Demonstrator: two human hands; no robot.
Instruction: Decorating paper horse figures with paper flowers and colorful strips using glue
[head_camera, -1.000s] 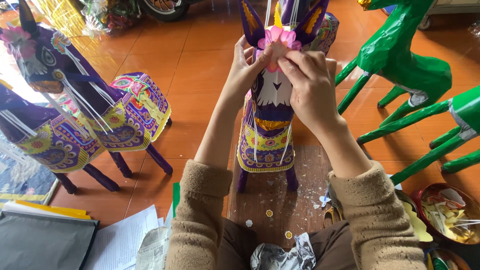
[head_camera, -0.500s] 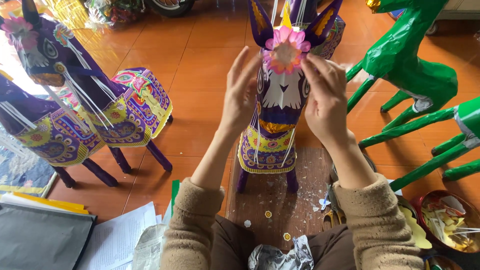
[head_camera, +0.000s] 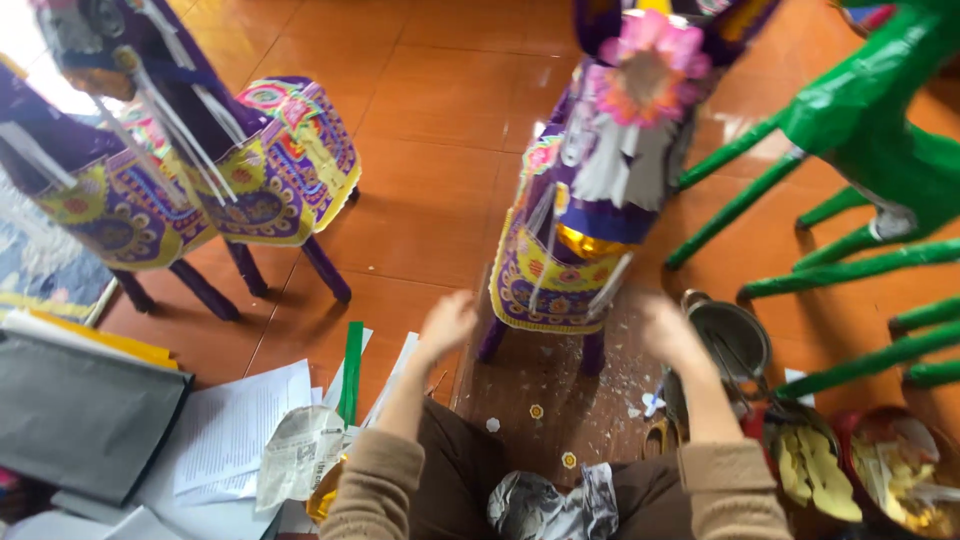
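A purple paper horse figure (head_camera: 600, 200), with a pink paper flower on its head and a patterned yellow saddle cloth, stands on a dark wooden board. It is judged light, hollow and easily crushed, so it is best held by the body sides. The left hand (head_camera: 447, 325) and right hand (head_camera: 665, 328) are seen just beside its legs, blurred, apparently open and holding nothing.

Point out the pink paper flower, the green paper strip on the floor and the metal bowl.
pink paper flower (head_camera: 648, 72), head view, its centre.
green paper strip (head_camera: 350, 368), head view, mid-length.
metal bowl (head_camera: 735, 335), head view, inner wall.
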